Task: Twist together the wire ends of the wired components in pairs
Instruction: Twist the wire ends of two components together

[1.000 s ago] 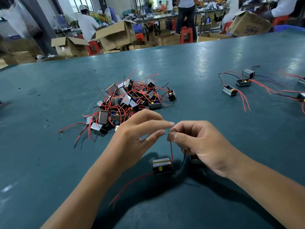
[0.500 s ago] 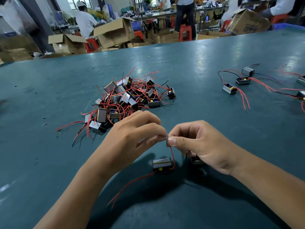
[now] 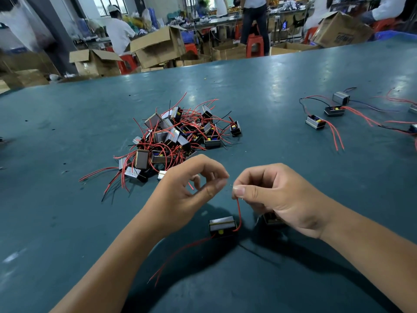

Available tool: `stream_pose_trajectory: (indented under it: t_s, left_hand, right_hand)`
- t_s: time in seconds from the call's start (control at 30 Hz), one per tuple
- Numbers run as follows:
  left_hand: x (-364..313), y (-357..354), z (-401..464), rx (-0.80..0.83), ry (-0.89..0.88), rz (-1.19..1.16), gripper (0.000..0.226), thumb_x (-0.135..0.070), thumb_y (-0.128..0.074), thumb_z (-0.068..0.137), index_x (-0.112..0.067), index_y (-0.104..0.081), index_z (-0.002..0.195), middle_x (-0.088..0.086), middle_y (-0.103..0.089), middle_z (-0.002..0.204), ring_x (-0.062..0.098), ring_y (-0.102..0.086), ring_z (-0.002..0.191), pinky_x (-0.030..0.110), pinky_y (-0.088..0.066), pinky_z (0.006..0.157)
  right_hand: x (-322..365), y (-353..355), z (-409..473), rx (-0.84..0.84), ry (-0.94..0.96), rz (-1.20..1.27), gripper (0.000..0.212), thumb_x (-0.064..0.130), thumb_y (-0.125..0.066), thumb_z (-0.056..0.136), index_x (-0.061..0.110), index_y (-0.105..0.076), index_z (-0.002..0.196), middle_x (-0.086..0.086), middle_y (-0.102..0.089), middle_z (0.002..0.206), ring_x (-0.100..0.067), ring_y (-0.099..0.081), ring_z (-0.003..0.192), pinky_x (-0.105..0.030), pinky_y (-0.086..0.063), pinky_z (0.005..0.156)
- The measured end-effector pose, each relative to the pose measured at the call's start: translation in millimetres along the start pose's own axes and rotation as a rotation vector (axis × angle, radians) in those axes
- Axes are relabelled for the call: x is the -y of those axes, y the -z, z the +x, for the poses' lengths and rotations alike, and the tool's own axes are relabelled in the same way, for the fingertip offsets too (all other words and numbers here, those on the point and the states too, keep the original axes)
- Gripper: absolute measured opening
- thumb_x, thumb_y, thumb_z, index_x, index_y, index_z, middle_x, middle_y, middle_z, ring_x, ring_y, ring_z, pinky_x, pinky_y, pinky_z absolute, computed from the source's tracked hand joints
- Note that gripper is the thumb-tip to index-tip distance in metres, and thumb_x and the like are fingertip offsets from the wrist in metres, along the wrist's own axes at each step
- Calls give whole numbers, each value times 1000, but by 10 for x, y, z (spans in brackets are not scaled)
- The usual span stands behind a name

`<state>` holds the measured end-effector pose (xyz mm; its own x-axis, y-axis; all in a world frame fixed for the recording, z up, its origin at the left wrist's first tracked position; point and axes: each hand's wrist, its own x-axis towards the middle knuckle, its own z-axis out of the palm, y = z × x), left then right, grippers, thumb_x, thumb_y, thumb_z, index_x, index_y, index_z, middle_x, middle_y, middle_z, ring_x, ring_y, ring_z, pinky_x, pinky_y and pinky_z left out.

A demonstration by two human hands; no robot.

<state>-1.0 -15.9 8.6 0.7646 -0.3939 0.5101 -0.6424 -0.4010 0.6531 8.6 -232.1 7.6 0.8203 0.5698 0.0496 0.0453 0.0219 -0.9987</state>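
Note:
My left hand (image 3: 191, 190) and my right hand (image 3: 277, 195) meet above the green table (image 3: 67, 222), thumbs and forefingers pinching bare wire ends between them. A red wire (image 3: 239, 213) runs down from my right fingertips to a small boxy component (image 3: 222, 225) with a yellow dot, lying on the table below my hands. Another red lead trails from it toward the front left. A second component (image 3: 272, 219) lies mostly hidden under my right hand.
A pile of components with red and black wires (image 3: 178, 136) lies beyond my left hand. Several components with joined wires (image 3: 327, 114) lie at the right. Cardboard boxes (image 3: 158, 45) and people stand past the table's far edge.
My left fingers have curled and rolled round the wire ends, the forefinger bending over the thumb. My right hand keeps its pinch. The view has tilted slightly down.

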Motion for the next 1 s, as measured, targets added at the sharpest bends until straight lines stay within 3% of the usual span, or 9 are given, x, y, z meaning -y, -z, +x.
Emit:
stream_pose_trajectory:
  t_s: [0.17, 0.3, 0.43, 0.53, 0.8, 0.9, 1.0]
  left_hand:
    - [-25, 65, 29, -54, -160, 122, 10, -19, -75, 88, -19, -74, 98, -2, -61, 95, 17, -60, 83, 26, -47, 72]
    - [-38, 40, 24, -60, -186, 209, 8, -17, -77, 84, -16, -78, 92, 1, -60, 90, 16, -61, 82, 30, -48, 71]
    - [-34, 58, 24, -46, -268, 326, 6, -18, -74, 89, -17, -79, 92, -1, -62, 88, 21, -59, 77, 33, -47, 69]
    - [-36, 68, 24, -40, -338, 431, 14, -19, -67, 93, -13, -80, 91, 2, -64, 86, 25, -55, 74, 38, -44, 65]
    - [-62, 36, 36, -3, -294, 424, 20, -19, -62, 96, -8, -76, 88, 3, -60, 87, 21, -53, 77, 33, -44, 67]
    - [-48, 31, 35, 21, -252, 388, 16, -18, -64, 96, -8, -74, 89, 2, -59, 90, 20, -55, 81, 31, -45, 70]
    - [-66, 20, 37, 47, -175, 336, 13, -18, -65, 96, -9, -72, 91, -1, -57, 92, 11, -53, 83, 20, -41, 73]
  right_hand:
    - [-5, 9, -3, 4, 5, 30, 11, 27, -70, 80, 19, -73, 73, 3, -44, 56, -16, -28, 56, -41, -16, 59]
    - [-30, 13, 7, 31, 13, 27, 13, 28, -72, 83, 19, -73, 74, 2, -43, 56, -17, -26, 56, -37, -16, 57]
    - [-33, 15, 1, 43, 17, 6, 13, 27, -71, 85, 19, -73, 74, -9, -37, 61, -28, -20, 61, -35, -16, 55]
    - [-26, 22, 5, 61, 14, 2, 13, 26, -72, 85, 20, -72, 75, -10, -36, 64, -28, -21, 61, -35, -17, 55]
    - [-10, 9, -3, 48, 37, -25, 13, 27, -69, 85, 19, -73, 77, -8, -38, 63, -32, -20, 62, -36, -17, 55]
    - [-16, 9, -5, 33, 71, -109, 14, 19, -66, 91, 16, -72, 78, 6, -51, 59, -19, -36, 53, -24, -26, 52]
    - [-23, 1, 4, 14, 108, -177, 12, 11, -66, 92, 13, -71, 82, 11, -67, 69, 0, -56, 64, -11, -44, 64]
